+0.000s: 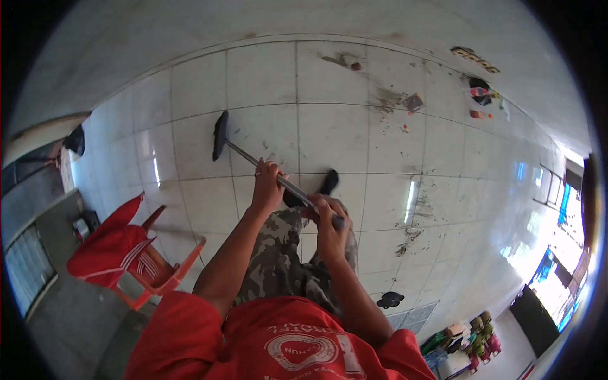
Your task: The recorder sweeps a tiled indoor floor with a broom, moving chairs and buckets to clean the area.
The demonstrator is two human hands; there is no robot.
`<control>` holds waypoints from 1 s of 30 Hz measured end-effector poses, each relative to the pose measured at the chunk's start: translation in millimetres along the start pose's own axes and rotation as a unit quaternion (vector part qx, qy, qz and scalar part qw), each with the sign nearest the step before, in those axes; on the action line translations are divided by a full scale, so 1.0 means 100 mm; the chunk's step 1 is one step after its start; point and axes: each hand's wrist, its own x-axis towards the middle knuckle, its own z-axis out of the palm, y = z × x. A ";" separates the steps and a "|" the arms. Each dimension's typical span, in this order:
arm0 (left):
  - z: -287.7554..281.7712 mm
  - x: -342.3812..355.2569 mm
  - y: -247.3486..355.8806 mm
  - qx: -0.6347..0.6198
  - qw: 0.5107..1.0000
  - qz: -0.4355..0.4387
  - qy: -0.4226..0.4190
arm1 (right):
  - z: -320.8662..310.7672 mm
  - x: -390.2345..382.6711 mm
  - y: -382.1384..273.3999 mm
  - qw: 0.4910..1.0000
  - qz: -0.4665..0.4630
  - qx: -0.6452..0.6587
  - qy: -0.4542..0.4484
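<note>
Both of my hands are closed round the grey handle of a broom (220,135). My left hand (268,183) grips it partway down, and my right hand (328,220) wraps it close to its top end. The handle slants away to the far left, where the dark, narrow broom head touches the pale tiled floor (263,73). Small dirt specks lie just right of the head. Beyond my right hand, dirt smears and bits of litter (413,103) are scattered on the tiles.
A red plastic chair (171,278) with a red jacket (120,250) over it stands at left. Rubbish and a black bag (479,92) lie by the far right wall. A black object (390,299) is on the floor at right. Colourful goods (472,339) fill the lower right corner.
</note>
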 end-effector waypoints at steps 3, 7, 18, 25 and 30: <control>0.37 -0.01 -0.06 -0.060 0.998 -0.023 0.029 | -0.16 0.27 0.22 0.998 -0.045 -0.018 -0.028; 1.07 0.23 0.85 -0.240 0.959 0.035 0.145 | -0.84 0.06 -0.61 0.985 -0.100 -0.138 0.000; 1.32 0.55 3.42 -0.185 0.968 0.172 -0.008 | -2.62 -0.76 -2.02 0.951 -0.189 -0.226 0.095; 1.38 -0.27 2.28 -0.092 0.994 0.005 -0.054 | -2.65 -0.41 -0.86 0.999 0.023 -0.033 0.000; 1.94 -0.15 2.21 -0.145 0.989 0.008 -0.004 | -2.80 -0.09 -0.71 0.997 -0.036 -0.061 -0.015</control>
